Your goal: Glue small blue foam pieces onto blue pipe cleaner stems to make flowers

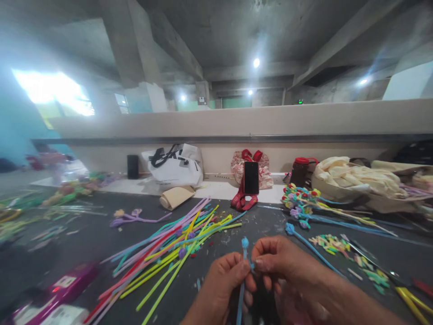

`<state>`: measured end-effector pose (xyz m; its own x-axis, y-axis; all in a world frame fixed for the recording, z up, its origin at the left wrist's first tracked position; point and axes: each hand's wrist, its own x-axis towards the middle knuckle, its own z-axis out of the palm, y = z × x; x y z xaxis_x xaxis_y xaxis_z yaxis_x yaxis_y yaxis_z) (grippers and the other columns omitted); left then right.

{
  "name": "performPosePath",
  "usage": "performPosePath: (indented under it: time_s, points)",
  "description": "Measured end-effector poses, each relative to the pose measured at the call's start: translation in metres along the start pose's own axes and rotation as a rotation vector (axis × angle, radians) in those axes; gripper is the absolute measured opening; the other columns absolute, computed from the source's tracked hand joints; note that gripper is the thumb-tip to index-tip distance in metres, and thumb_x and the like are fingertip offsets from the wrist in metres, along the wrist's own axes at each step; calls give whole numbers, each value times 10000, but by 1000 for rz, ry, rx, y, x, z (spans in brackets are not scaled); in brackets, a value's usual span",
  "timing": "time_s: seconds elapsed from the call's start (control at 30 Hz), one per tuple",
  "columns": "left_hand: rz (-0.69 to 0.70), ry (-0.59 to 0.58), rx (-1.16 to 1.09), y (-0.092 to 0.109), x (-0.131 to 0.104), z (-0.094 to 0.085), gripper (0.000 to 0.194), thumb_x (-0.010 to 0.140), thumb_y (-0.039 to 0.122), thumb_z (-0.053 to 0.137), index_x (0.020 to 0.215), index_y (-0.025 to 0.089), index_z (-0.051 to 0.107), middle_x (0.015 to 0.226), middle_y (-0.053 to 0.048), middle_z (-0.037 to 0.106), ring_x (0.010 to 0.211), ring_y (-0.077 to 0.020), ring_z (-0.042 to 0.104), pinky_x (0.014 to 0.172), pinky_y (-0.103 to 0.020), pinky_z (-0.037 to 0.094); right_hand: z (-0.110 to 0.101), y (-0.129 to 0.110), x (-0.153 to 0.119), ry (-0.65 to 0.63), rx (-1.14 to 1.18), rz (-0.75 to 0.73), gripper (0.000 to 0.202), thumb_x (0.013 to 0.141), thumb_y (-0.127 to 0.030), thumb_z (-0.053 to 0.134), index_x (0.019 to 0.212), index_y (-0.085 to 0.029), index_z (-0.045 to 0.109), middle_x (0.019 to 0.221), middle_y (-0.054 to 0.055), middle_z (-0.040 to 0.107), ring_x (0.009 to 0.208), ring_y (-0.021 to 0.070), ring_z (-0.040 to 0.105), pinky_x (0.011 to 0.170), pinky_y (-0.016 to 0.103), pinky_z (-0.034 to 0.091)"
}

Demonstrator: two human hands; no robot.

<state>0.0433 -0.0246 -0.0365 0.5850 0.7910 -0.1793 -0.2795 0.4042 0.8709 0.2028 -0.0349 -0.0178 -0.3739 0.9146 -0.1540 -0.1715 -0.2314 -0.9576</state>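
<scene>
A light-blue pipe cleaner [241, 300] stands nearly upright near the front edge, with a small curled ball [245, 243] at its top. My left hand [223, 279] pinches its stem just below the ball, between thumb and fingers. Beside it, my right hand [279, 258] has thumb and forefinger closed on a short blue piece at the stem; whether that piece is joined to the stem cannot be made out. Left of my hands lies a loose bundle of coloured pipe cleaners [162, 253]. Another blue pipe cleaner with a curled head [290, 229] rests behind my right hand.
Several finished pipe-cleaner flowers [299, 201] and small cut pieces [329, 243] lie at right, near a yellow-handled tool [411, 300]. A purple device [72, 282] is front left. Along the back are a white bag [172, 167], a phone [251, 178] and a dark bottle [299, 174].
</scene>
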Motion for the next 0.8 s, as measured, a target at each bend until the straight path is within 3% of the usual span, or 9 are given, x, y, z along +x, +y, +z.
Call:
performPosePath:
  time_s: [0.27,0.37,0.6,0.8]
  points:
    - [-5,-110,34,-1,1,-2,287,648,398,639,654,131,534,453,21,536,321,-47,434,321,-137,321,2,3,-5,-107,52,24,145,729,-238,592,688,-101,570,595,11,611,378,22,502,331,87,345]
    - [19,-92,29,-1,0,0,282,662,397,625,666,125,548,459,23,531,319,-41,427,325,-135,314,0,0,-6,-140,60,52,171,724,-265,596,687,-100,569,604,14,611,373,26,494,335,102,358]
    - [-9,69,40,2,2,-1,276,650,396,636,657,137,543,487,33,544,344,-36,431,353,-134,311,-1,-7,-4,62,-80,-42,233,744,-348,574,724,-118,610,561,-25,585,373,36,495,320,111,318]
    - [-24,70,45,-2,3,-2,309,612,423,656,627,150,510,486,28,551,336,-47,423,335,-146,309,4,-1,-2,89,-150,-63,189,667,-306,647,676,-127,585,543,-31,603,377,43,509,361,131,300]
